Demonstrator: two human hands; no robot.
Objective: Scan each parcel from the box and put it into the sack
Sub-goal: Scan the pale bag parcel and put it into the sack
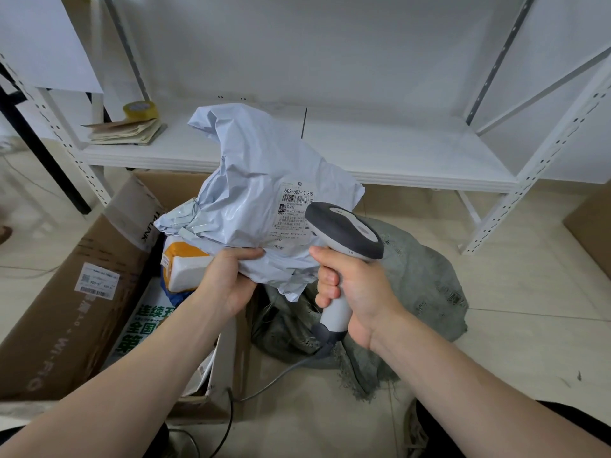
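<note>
Now my left hand (231,279) pinches the lower edge of the pale plastic parcel (258,166), holding it up between the open box (66,292) on my left and the grey sack (420,276) on the floor. My right hand (350,292) is wrapped tight round the handle of the scanner (344,229), whose head sits just beside the label (294,209). I judge this the scanning step; next I should square the scanner on the barcode, then lower the parcel into the sack.
</note>
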